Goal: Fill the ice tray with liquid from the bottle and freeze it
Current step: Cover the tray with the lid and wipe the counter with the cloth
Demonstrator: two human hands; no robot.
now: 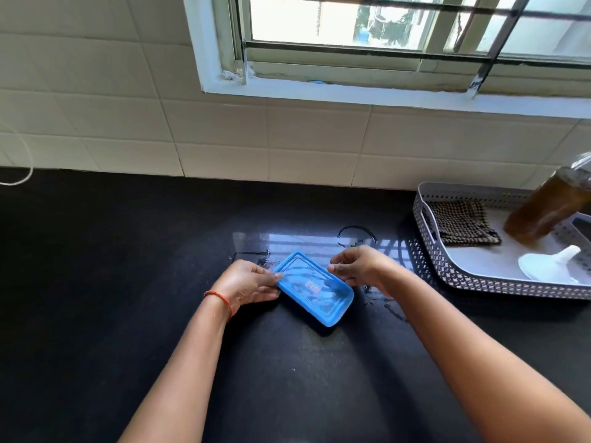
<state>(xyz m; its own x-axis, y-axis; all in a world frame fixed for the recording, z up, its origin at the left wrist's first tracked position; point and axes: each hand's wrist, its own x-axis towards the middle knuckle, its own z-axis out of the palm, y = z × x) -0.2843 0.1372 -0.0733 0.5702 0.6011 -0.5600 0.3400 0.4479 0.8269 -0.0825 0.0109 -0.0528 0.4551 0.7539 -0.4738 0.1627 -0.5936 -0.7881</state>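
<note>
On glossy black tabletop, lying flat: blue rectangular plastic ice tray, pinched at left edge by left grip; right grip curled at far edge, cannot tell if holding.

Black countertop fills the lower frame, glossy, with wet streaks right of center and a thin black ring lying just above center. Behind it runs a cream tiled wall; a barred window sits at upper right. At the right edge, a perforated grey basket holds a checked cloth and a white funnel. A white cord loops at far left.
</note>
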